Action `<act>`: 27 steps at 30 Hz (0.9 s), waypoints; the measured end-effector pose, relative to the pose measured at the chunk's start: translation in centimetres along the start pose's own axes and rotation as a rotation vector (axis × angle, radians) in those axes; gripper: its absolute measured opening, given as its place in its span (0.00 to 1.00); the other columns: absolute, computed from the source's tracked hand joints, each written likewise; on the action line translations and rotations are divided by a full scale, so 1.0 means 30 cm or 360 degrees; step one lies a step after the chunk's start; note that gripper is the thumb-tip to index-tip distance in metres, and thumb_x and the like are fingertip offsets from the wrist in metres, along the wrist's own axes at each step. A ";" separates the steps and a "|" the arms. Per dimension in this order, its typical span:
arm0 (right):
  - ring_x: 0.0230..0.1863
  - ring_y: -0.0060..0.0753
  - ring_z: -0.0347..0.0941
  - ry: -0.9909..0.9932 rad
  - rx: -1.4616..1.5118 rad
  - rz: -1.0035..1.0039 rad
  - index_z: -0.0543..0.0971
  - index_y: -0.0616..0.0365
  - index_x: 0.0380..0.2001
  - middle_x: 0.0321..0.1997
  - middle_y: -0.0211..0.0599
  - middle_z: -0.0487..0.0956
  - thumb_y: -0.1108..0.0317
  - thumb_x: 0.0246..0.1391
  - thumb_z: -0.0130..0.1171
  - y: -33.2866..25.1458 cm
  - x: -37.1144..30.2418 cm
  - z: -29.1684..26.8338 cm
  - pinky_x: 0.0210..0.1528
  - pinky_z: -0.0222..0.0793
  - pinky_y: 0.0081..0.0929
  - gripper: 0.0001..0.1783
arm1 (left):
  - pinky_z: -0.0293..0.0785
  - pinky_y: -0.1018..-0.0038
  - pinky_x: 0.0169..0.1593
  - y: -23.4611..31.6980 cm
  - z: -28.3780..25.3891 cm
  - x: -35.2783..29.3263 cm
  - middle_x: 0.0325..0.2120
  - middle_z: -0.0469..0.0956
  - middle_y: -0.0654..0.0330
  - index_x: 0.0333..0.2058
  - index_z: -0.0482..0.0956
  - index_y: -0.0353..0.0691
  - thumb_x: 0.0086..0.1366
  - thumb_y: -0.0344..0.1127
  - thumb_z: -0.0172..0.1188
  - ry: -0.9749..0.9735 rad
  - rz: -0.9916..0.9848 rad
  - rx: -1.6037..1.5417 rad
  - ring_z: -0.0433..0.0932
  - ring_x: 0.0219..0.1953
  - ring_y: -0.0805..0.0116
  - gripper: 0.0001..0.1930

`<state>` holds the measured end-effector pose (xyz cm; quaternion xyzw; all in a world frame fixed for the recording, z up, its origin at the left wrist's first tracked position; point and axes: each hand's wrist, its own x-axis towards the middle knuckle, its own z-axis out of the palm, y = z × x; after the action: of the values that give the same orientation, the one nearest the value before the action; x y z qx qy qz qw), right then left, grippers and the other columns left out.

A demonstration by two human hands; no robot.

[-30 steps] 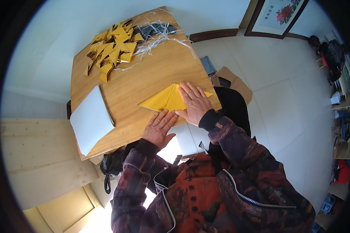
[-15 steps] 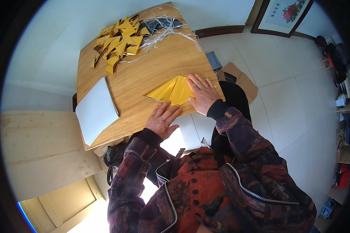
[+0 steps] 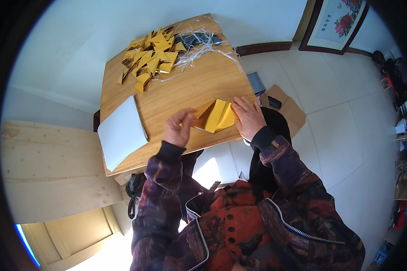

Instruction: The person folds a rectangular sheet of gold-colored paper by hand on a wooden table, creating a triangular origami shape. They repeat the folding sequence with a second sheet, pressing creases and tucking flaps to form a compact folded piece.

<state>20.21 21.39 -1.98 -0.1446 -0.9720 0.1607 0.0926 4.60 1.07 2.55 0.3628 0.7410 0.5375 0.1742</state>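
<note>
A partly folded sheet of gold paper point(image 3: 220, 116) lies near the table's front right edge, its left side raised off the wood. My left hand point(image 3: 178, 128) has its fingers closed on the lifted left corner of this sheet. On the right side of the paper, my right hand point(image 3: 249, 118) lies with fingers stretched out, pressing it against the table. Part of the sheet's right end is hidden under that hand.
Folded gold paper pieces point(image 3: 156, 54) are heaped at the table's far side, beside white plastic strands point(image 3: 201, 52). A stack of white-backed sheets point(image 3: 122, 133) rests at the left edge of the wooden table point(image 3: 176, 92). Cardboard point(image 3: 289, 106) lies on the floor at right.
My left hand has gone from lying flat by the paper's front edge to gripping and raising its left corner. The right hand still presses the right side. The whole view has shifted slightly.
</note>
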 end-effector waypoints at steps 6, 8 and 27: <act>0.71 0.41 0.51 0.0076 0.0079 0.0006 0.68 0.58 0.60 0.68 0.36 0.62 0.60 0.55 0.58 -0.002 -0.004 0.016 0.71 0.41 0.50 0.30 | 0.75 0.64 0.43 -0.073 -0.013 0.139 0.35 0.77 0.55 0.38 0.80 0.41 0.54 0.33 0.64 -0.0147 -0.0049 0.1058 0.77 0.38 0.53 0.12; 0.71 0.41 0.51 0.0077 0.0099 0.0029 0.67 0.58 0.60 0.68 0.36 0.63 0.58 0.54 0.60 -0.002 0.000 0.017 0.71 0.41 0.51 0.32 | 0.72 0.61 0.50 -0.093 0.000 0.152 0.39 0.75 0.53 0.40 0.79 0.43 0.49 0.37 0.67 -0.0291 -0.0211 0.1173 0.74 0.47 0.51 0.17; 0.41 0.44 0.73 0.0555 0.0537 -0.0134 0.74 0.56 0.35 0.37 0.35 0.77 0.76 0.41 0.64 -0.070 0.120 -0.040 0.46 0.67 0.38 0.15 | 0.73 0.63 0.40 0.050 -0.098 0.054 0.34 0.76 0.52 0.29 0.72 0.38 0.51 0.25 0.61 -0.0167 0.0304 0.0976 0.77 0.39 0.51 0.07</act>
<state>16.56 20.94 0.32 -0.1119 -0.9058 0.2894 0.2886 2.12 0.51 5.22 0.4934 0.8210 0.2838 0.0437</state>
